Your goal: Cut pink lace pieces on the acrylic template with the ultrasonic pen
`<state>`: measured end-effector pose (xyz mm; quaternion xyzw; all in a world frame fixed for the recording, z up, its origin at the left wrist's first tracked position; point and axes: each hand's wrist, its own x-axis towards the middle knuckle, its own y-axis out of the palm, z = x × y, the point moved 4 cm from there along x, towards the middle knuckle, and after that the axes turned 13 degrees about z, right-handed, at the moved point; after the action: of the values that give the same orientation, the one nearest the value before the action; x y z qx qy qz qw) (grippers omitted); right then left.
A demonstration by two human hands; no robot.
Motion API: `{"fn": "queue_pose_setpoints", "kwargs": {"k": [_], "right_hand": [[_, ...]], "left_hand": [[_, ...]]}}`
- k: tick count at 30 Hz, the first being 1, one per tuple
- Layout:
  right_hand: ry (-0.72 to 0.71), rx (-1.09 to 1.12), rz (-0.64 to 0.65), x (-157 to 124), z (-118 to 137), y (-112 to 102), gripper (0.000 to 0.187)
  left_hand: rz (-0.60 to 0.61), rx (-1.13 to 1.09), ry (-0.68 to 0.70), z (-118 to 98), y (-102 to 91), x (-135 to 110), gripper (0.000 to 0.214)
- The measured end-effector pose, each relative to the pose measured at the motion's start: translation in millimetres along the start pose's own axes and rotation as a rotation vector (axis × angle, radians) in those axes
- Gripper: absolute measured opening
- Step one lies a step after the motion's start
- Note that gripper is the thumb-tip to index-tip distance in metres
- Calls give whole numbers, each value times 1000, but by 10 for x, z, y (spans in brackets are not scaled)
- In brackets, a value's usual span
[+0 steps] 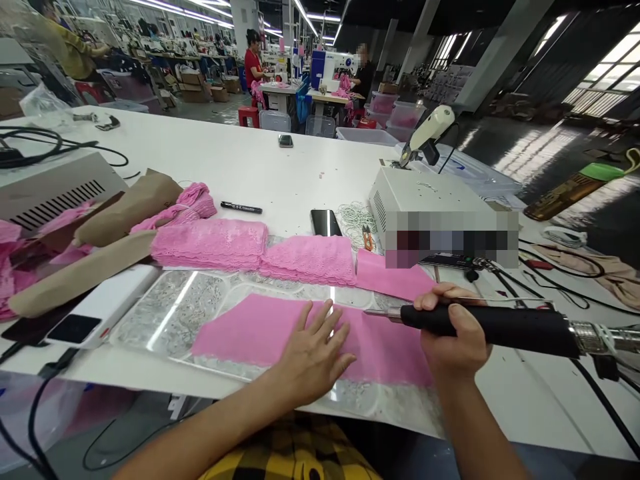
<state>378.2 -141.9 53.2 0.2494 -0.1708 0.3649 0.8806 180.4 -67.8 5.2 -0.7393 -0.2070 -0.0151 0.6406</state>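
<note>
On the white worktop (pixel 245 160), close to the person's belly, a flat pink cloth (pixel 245 330) lies across a shiny gray mat (pixel 167 313). The left hand (pixel 317 353) is on top of the cloth, with its grip spread out flat and its fingers apart. The right hand (pixel 457 333) has its grip wrapped around a fat black tool (pixel 535 328). The tool's thin metal tip (pixel 383 313) points left, over the cloth near its far edge. I can't tell if the tip touches it.

Just past the cloth are 2 piles of pink lace, a left pile (pixel 210 243) and a right pile (pixel 310 259), side by side. Next to the right pile is another pink piece (pixel 390 273), flat and smooth. Behind the piles are a black pen (pixel 241 207), a dark phone (pixel 324 221), some tangled string (pixel 356 217) and little orange snips (pixel 367 237). A gray box (pixel 425 190) sits to the right of the string. Farther off, a person in red (pixel 253 65) is by a sewing machine.
</note>
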Motion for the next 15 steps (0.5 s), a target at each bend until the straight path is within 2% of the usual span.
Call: {"fn": "queue_pose_setpoints", "kwargs": {"k": [15], "right_hand": [[-25,-42,76,-25,-51,83,6]], "left_hand": [[31,0,-26,4,13,6,43]]}}
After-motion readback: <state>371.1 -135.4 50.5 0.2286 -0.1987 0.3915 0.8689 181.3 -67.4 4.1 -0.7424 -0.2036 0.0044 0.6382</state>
